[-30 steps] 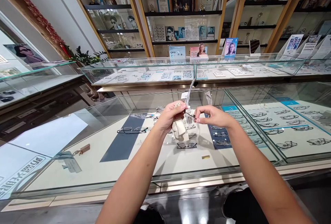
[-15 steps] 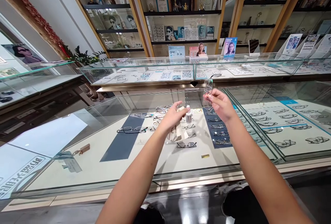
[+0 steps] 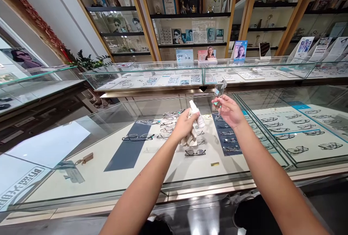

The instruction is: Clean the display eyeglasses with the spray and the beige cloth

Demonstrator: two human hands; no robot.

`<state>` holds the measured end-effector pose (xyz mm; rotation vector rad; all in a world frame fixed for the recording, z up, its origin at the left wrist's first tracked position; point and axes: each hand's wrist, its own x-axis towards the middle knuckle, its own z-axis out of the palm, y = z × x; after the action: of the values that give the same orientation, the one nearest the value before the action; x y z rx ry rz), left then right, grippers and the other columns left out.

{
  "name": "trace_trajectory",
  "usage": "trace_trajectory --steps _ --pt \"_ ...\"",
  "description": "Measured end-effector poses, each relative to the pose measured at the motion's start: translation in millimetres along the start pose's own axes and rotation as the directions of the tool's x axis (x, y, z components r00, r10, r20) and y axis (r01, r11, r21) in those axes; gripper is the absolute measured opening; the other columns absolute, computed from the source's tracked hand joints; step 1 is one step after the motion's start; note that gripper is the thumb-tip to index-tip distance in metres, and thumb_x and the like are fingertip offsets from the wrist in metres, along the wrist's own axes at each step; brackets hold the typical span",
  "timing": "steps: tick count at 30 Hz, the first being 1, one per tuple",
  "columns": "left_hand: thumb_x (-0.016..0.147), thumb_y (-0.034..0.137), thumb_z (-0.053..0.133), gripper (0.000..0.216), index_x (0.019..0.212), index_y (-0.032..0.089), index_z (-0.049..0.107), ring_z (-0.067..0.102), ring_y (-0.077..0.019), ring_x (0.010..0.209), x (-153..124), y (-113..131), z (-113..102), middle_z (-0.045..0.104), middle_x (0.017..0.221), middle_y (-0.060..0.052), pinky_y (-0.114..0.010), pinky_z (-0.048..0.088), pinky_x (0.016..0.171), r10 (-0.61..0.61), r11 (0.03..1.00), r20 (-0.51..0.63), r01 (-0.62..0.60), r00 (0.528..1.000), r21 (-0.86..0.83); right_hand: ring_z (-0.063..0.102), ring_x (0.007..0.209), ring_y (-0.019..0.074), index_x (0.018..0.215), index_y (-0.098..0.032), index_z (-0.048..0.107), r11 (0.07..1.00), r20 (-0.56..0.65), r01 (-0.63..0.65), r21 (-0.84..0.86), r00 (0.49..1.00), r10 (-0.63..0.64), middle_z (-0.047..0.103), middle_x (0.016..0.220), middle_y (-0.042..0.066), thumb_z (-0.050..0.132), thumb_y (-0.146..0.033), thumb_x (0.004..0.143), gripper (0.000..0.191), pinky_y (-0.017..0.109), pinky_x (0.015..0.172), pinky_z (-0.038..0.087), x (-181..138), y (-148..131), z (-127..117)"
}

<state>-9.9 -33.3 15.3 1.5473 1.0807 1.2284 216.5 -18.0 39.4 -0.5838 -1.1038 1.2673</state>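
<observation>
My left hand point(image 3: 186, 122) is closed around a small white spray bottle point(image 3: 200, 120), tilted with its nozzle up and to the left. A crumpled pale cloth point(image 3: 191, 139) hangs below the same hand, gripped along with the bottle. In my right hand point(image 3: 230, 111) a pair of glasses point(image 3: 219, 89) is pinched near the middle of the frame. The glasses stand on end, one lens above my fingers and one below. Bottle and glasses are a short way apart, above the glass-topped display case point(image 3: 152, 177).
Rows of glasses point(image 3: 195, 152) lie inside the case below. A brown key fob point(image 3: 87, 158) appears at the left and a small yellow piece point(image 3: 214, 164) near the front. Behind stands a second glass counter point(image 3: 152, 69) with upright cards point(image 3: 240, 50) on it.
My left hand has closed around the bottle, which was upright and is now raised and tilted. The glasses have turned slightly in my right hand, showing the lenses more fully.
</observation>
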Motion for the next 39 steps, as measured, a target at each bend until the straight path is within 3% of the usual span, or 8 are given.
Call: trace_trajectory --steps 5,8,11,19,22,26,31,39 --pt "0.08 0.05 0.075 0.035 0.095 0.02 0.064 0.073 -0.0269 0.097 1 19 -8 0.075 0.094 -0.008 -0.035 0.059 0.082 -0.123 0.824 0.143 0.181 0.982 -0.537 0.07 0.095 0.0184 0.083 -0.027 0.072 0.998 -0.001 -0.036 0.045 0.999 0.036 0.076 0.098 0.002 0.101 -0.049 0.069 0.039 0.033 0.092 0.061 0 -1 0" --pt "0.076 0.043 0.082 0.038 0.098 0.021 0.06 0.075 -0.0261 0.096 -3 28 -9 0.071 0.089 -0.003 -0.04 0.064 0.086 -0.124 0.694 0.246 0.261 0.961 -0.671 0.071 0.097 0.0191 0.085 -0.028 0.073 0.997 0.003 -0.054 0.046 0.999 0.054 0.076 0.097 0.001 0.101 -0.049 0.07 0.038 0.033 0.092 0.062 -1 -1 0" --pt "0.071 0.03 0.086 0.042 0.102 0.023 0.058 0.069 -0.0186 0.083 -6 33 -8 0.063 0.085 0.002 -0.034 0.064 0.076 -0.087 0.67 0.257 0.247 0.963 -0.7 0.071 0.098 0.0187 0.085 -0.027 0.073 0.996 0.02 -0.076 0.054 0.997 0.075 0.076 0.097 0.001 0.101 -0.048 0.07 0.037 0.032 0.091 0.062 -3 0 2" --pt "0.055 0.021 0.081 0.038 0.084 0.023 0.056 0.053 -0.0174 0.072 -12 41 -13 0.048 0.076 0.001 -0.022 0.042 0.046 -0.03 0.7 0.362 0.278 0.932 -0.658 0.069 0.09 0.0174 0.082 -0.026 0.071 0.991 0.07 -0.132 0.014 0.989 0.131 0.078 0.095 0.002 0.102 -0.047 0.069 0.04 0.031 0.085 0.059 -9 5 11" --pt "0.064 0.053 0.086 0.044 0.077 0.023 0.057 0.049 -0.0181 0.066 -12 41 -15 0.044 0.071 -0.001 -0.025 0.035 0.044 -0.02 0.721 0.367 0.267 0.93 -0.639 0.07 0.09 0.0185 0.084 -0.025 0.071 0.987 0.104 -0.16 -0.009 0.982 0.16 0.079 0.096 0.003 0.102 -0.048 0.07 0.04 0.033 0.086 0.059 -11 6 13" --pt "0.072 0.097 0.069 0.075 0.07 0.023 0.058 0.053 -0.0193 0.065 -7 33 -11 0.048 0.068 -0.003 -0.027 0.035 0.046 -0.065 0.833 0.241 0.185 0.968 -0.521 0.071 0.091 0.0192 0.082 -0.025 0.072 0.985 0.172 -0.16 -0.057 0.971 0.168 0.079 0.093 0.003 0.102 -0.051 0.071 0.042 0.034 0.087 0.058 -13 10 18" --pt "0.08 0.088 0.072 0.069 0.073 0.02 0.065 0.051 -0.0156 0.062 -2 24 -6 0.056 0.07 -0.003 -0.028 0.042 0.057 0.009 0.961 -0.032 -0.018 0.999 -0.278 0.071 0.089 0.0188 0.083 -0.024 0.074 0.979 0.213 -0.172 -0.11 0.958 0.192 0.081 0.092 0.003 0.102 -0.053 0.071 0.042 0.033 0.087 0.055 -16 16 24" --pt "0.09 0.073 0.069 0.056 0.074 0.021 0.059 0.045 -0.0155 0.066 -5 20 -3 0.051 0.069 0.001 -0.029 0.038 0.065 0.153 0.987 -0.066 -0.156 0.986 -0.04 0.072 0.094 0.0198 0.081 -0.024 0.072 0.964 0.275 -0.133 -0.232 0.941 0.196 0.078 0.088 0.0 0.098 -0.054 0.077 0.04 0.033 0.093 0.052 -22 18 30"
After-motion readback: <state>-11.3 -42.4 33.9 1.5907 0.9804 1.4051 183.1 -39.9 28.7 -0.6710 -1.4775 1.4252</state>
